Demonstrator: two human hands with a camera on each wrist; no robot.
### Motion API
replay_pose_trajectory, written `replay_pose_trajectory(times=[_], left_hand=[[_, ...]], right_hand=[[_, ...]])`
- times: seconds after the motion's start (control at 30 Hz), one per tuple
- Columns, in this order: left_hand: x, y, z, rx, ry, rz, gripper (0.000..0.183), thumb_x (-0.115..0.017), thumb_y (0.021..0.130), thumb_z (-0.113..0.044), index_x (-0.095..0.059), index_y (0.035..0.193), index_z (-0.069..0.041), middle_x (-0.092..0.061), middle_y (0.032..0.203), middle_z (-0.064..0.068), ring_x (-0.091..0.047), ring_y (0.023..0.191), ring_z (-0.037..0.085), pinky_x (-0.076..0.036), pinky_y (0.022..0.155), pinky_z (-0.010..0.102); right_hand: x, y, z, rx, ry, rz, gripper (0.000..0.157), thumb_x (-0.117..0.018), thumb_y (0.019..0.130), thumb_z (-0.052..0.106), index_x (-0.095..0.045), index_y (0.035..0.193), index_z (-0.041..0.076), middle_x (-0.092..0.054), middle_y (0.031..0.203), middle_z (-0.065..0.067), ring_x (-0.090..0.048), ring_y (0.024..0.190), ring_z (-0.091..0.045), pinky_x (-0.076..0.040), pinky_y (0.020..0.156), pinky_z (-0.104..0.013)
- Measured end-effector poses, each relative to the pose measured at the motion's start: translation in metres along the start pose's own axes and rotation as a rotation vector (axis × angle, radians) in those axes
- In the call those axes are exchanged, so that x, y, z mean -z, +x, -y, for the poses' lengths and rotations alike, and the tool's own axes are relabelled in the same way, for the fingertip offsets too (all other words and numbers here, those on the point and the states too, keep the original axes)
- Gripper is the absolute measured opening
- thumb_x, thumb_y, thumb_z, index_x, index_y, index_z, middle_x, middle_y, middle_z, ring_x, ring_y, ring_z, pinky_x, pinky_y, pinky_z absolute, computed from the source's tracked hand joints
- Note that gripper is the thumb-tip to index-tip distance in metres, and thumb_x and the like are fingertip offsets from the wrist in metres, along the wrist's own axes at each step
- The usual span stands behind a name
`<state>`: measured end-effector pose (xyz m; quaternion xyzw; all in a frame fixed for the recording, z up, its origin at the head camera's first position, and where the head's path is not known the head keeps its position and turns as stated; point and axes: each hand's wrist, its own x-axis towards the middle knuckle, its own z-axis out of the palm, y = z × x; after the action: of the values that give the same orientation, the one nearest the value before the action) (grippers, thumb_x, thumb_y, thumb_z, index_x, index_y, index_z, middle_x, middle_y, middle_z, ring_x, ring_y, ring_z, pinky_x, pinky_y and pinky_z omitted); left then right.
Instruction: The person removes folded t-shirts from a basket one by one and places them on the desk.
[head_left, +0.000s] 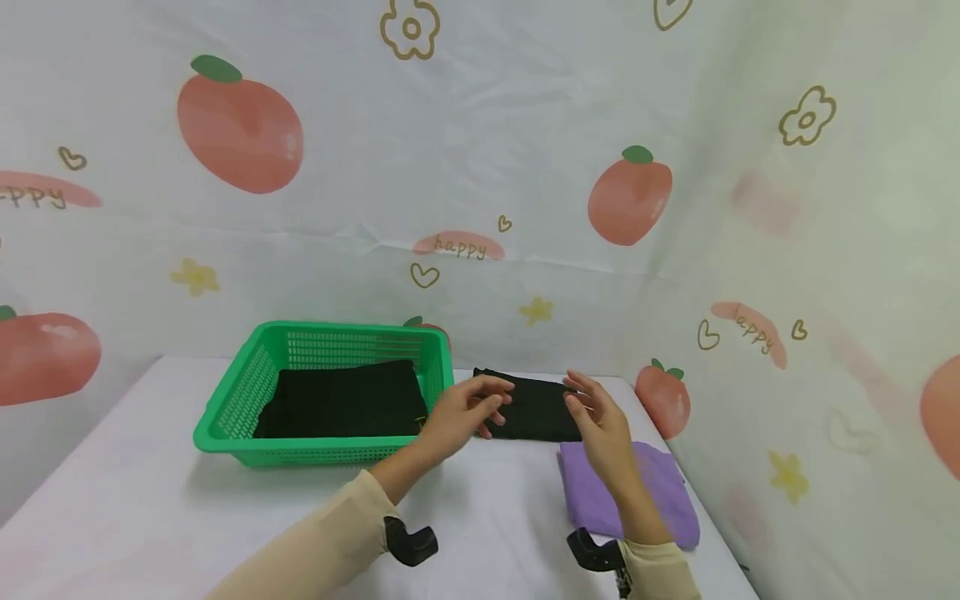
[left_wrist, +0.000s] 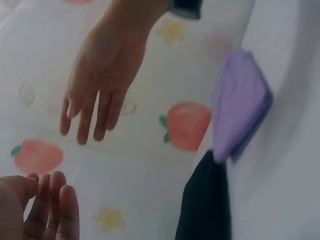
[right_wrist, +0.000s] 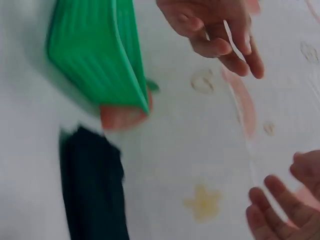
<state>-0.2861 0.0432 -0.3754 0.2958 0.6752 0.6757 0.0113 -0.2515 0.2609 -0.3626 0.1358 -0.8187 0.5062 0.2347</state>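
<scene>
Both hands hang in the air over the table, palms toward each other, holding nothing. My left hand (head_left: 459,412) is between the green basket and a folded black cloth (head_left: 532,412), its fingers loosely bent. My right hand (head_left: 602,425) overlaps the right end of that black cloth in the head view, fingers relaxed. Below the right hand lies a folded purple cloth (head_left: 663,492), partly hidden by the forearm. In the left wrist view the purple cloth (left_wrist: 237,102) lies beside the black cloth (left_wrist: 205,205). The right wrist view has the black cloth (right_wrist: 95,185) near the basket (right_wrist: 95,55).
The green basket (head_left: 322,446) stands at the left on the white table (head_left: 480,533), with another folded black cloth (head_left: 341,402) inside. A white curtain (head_left: 480,150) printed with fruit and flowers hangs behind the table and along its right side.
</scene>
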Motion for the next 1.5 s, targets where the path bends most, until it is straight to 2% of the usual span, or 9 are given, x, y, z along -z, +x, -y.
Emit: replay_pose_trajectory(times=[0.07, 0.2, 0.43, 0.63, 0.77, 1.03, 1.23, 1.4, 1.5], left_hand=[[0.021, -0.004, -0.007, 0.008, 0.007, -0.072, 0.023, -0.051, 0.092, -0.008, -0.059, 0.113, -0.003, -0.061, 0.101, 0.016, -0.060, 0.078, 0.035, -0.051, 0.058, 0.044], [0.066, -0.009, -0.001, 0.035, 0.058, -0.192, 0.026, -0.051, 0.093, -0.012, -0.057, 0.117, -0.005, -0.060, 0.105, 0.015, -0.059, 0.084, 0.033, -0.052, 0.062, 0.042], [0.140, -0.027, 0.037, 0.100, 0.290, -0.341, 0.035, -0.051, 0.091, -0.034, -0.052, 0.123, -0.019, -0.055, 0.117, 0.007, -0.058, 0.093, 0.024, -0.051, 0.072, 0.035], [0.180, -0.039, 0.057, 0.215, 0.545, -0.251, 0.072, -0.052, 0.086, -0.050, -0.022, 0.144, -0.020, -0.016, 0.143, 0.019, -0.048, 0.111, 0.037, -0.041, 0.083, 0.055], [0.199, -0.040, 0.065, 0.268, 0.600, -0.202, 0.081, -0.053, 0.085, -0.050, -0.012, 0.146, -0.016, -0.006, 0.144, 0.025, -0.034, 0.118, 0.046, -0.036, 0.084, 0.060], [0.234, -0.045, 0.079, 0.355, 0.778, -0.231, 0.088, -0.055, 0.085, -0.049, -0.011, 0.144, -0.002, -0.009, 0.141, 0.032, -0.010, 0.126, 0.050, -0.017, 0.092, 0.066], [0.245, -0.051, 0.087, 0.464, 0.827, -0.183, 0.100, -0.058, 0.081, -0.053, -0.001, 0.143, 0.002, -0.004, 0.138, 0.038, -0.010, 0.123, 0.055, -0.018, 0.091, 0.067], [0.246, -0.054, 0.088, 0.577, 0.759, -0.113, 0.104, -0.057, 0.081, -0.053, 0.006, 0.142, 0.002, -0.001, 0.137, 0.041, -0.005, 0.120, 0.060, -0.019, 0.089, 0.069], [0.247, -0.056, 0.087, 0.607, 0.683, -0.095, 0.104, -0.059, 0.082, -0.050, 0.008, 0.142, 0.001, 0.001, 0.138, 0.039, -0.006, 0.121, 0.059, -0.020, 0.090, 0.067]], right_hand=[[-0.019, 0.003, 0.013, 0.023, 0.043, 0.032, 0.037, -0.053, 0.090, 0.004, -0.049, 0.127, 0.004, -0.055, 0.118, -0.014, -0.053, 0.105, -0.029, -0.043, 0.086, -0.027], [-0.057, 0.011, 0.030, 0.033, 0.103, 0.091, 0.043, -0.053, 0.090, 0.003, -0.042, 0.132, 0.003, -0.052, 0.121, -0.018, -0.051, 0.107, -0.035, -0.042, 0.089, -0.041], [-0.123, 0.020, 0.018, -0.048, 0.234, 0.222, 0.050, -0.055, 0.091, 0.011, -0.036, 0.137, 0.013, -0.045, 0.130, -0.014, -0.042, 0.117, -0.035, -0.035, 0.095, -0.045], [-0.168, 0.024, 0.004, -0.226, 0.199, 0.430, 0.055, -0.055, 0.089, 0.035, -0.029, 0.138, 0.033, -0.031, 0.141, 0.000, -0.026, 0.129, -0.027, -0.029, 0.099, -0.047], [-0.186, 0.029, 0.004, -0.277, 0.123, 0.476, 0.061, -0.057, 0.086, 0.041, -0.028, 0.139, 0.034, -0.026, 0.143, 0.002, -0.026, 0.130, -0.026, -0.032, 0.096, -0.049], [-0.209, 0.040, 0.003, -0.309, -0.183, 0.525, 0.072, -0.064, 0.084, 0.033, -0.024, 0.143, 0.020, -0.022, 0.145, -0.010, -0.019, 0.132, -0.030, -0.029, 0.098, -0.050], [-0.215, 0.045, -0.002, -0.445, -0.073, 0.599, 0.075, -0.066, 0.082, 0.028, -0.023, 0.144, 0.020, -0.024, 0.145, -0.008, -0.025, 0.129, -0.031, -0.033, 0.095, -0.049], [-0.217, 0.052, -0.011, -0.608, 0.112, 0.661, 0.079, -0.070, 0.079, 0.020, -0.024, 0.144, 0.024, -0.015, 0.148, -0.006, -0.028, 0.127, -0.032, -0.034, 0.094, -0.049], [-0.219, 0.054, -0.014, -0.683, 0.134, 0.668, 0.081, -0.071, 0.077, 0.020, -0.025, 0.143, 0.025, -0.014, 0.147, -0.007, -0.025, 0.128, -0.033, -0.029, 0.096, -0.053]])
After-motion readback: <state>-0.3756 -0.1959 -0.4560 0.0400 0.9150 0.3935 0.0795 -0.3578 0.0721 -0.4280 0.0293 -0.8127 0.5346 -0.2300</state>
